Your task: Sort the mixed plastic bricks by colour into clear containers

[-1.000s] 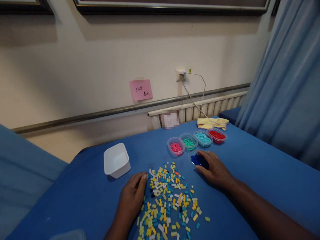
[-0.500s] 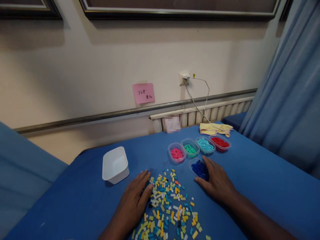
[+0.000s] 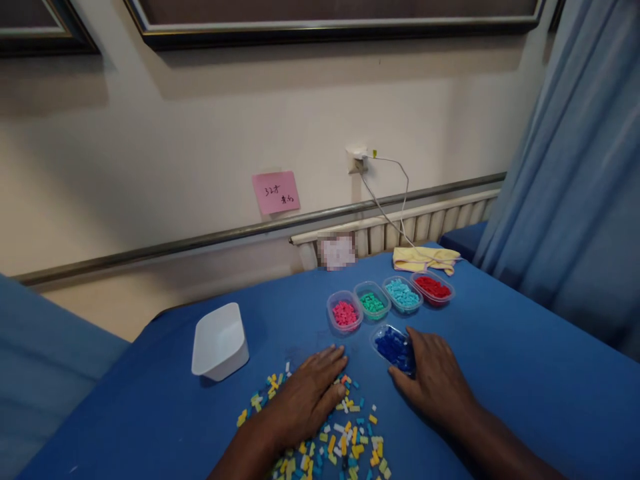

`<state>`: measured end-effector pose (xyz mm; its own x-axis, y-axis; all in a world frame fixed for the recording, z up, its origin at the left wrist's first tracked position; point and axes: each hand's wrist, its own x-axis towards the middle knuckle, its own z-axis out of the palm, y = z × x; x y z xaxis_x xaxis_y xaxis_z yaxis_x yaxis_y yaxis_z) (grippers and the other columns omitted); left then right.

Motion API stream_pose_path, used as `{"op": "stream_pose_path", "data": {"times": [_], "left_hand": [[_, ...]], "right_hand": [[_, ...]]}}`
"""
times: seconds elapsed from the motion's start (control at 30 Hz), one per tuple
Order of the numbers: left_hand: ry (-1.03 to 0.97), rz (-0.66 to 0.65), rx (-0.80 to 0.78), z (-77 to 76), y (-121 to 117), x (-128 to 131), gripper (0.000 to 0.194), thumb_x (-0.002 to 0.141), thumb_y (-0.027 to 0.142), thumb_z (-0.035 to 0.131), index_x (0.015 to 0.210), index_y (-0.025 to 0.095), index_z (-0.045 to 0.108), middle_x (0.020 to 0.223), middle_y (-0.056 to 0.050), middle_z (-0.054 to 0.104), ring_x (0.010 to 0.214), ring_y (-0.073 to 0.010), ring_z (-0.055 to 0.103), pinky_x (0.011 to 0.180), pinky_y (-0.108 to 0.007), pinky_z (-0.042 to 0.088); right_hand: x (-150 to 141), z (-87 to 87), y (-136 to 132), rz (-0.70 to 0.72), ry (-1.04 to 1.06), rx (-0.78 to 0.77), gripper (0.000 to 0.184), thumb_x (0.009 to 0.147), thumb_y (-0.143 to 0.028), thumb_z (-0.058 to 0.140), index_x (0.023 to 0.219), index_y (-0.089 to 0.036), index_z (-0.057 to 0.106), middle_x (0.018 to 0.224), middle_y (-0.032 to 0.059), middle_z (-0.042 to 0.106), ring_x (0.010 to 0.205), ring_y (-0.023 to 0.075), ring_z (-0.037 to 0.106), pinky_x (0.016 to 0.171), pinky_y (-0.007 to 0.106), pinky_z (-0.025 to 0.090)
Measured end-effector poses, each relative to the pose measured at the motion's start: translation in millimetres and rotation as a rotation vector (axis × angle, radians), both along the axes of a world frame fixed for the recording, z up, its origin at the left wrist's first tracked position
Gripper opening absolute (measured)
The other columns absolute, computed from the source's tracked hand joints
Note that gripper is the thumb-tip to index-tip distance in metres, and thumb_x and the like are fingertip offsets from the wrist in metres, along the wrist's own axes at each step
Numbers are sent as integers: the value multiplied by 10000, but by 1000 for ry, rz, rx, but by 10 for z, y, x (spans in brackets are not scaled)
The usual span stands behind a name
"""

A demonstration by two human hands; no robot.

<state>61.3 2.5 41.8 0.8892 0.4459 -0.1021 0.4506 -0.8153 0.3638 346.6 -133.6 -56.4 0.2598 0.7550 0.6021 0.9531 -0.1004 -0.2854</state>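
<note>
My left hand [image 3: 313, 400] lies flat over a pile of small toy building bricks [image 3: 345, 437], fingers stretched out toward the right. These bricks are yellow, white, teal and a few other colours, and part of the pile is hidden under the hand. On the right, my right hand [image 3: 433, 370] grips the near right side of a clear plastic tub [image 3: 376, 338] with dark blue bricks [image 3: 396, 349] in it. Its thumb is at the tub's near edge and its fingers are along the right end. The tub rests on the blue table [image 3: 150, 407].
Behind the held tub stand tubs of pink bricks [image 3: 345, 313], green bricks [image 3: 372, 303], light blue bricks [image 3: 402, 293] and red bricks [image 3: 433, 288]. A white bin [image 3: 220, 340] stands at left. A yellow cloth [image 3: 425, 259] lies at the back edge, with a white cable [image 3: 406, 180] above.
My left hand has moved from the pile's left edge to over its middle, and bricks now show on its left side. My right hand stays at the tub. The view has shifted slightly.
</note>
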Motion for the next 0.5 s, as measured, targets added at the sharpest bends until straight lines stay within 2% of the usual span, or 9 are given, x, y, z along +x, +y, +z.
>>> {"op": "stream_pose_path", "data": {"times": [0.13,0.3,0.4,0.5], "left_hand": [[-1,-10,84,33,-252,-141,633,1111,559,466,1704,386,331,1757,-26,302,1613,-318,373,1307,-582,374],[15,-30,115,82,-590,17,664,1098,601,466,1708,381,319,1765,-36,266,1626,-353,329,1297,-648,355],[34,-120,111,28,-772,137,700,1070,662,484,1697,381,354,1755,-45,292,1618,-373,334,1285,-676,358],[27,-141,164,-104,-873,158,728,1047,684,518,1679,338,418,1735,-77,343,1599,-399,363,1267,-700,371]], "right_hand": [[-5,5,1,-17,19,9,677,947,-507,689,1464,-102,524,1206,217,708,1135,393,654,1027,553,501],[-1,31,47,-68,25,-17,660,965,-550,678,1427,-97,553,1206,233,711,1131,403,648,993,538,496],[-13,25,70,-97,30,-26,701,944,-599,704,1399,-81,579,1214,242,709,1150,408,642,1016,533,485],[19,63,86,-82,66,-7,714,953,-634,683,1404,-89,589,1260,237,709,1179,399,642,1048,528,477]]}}
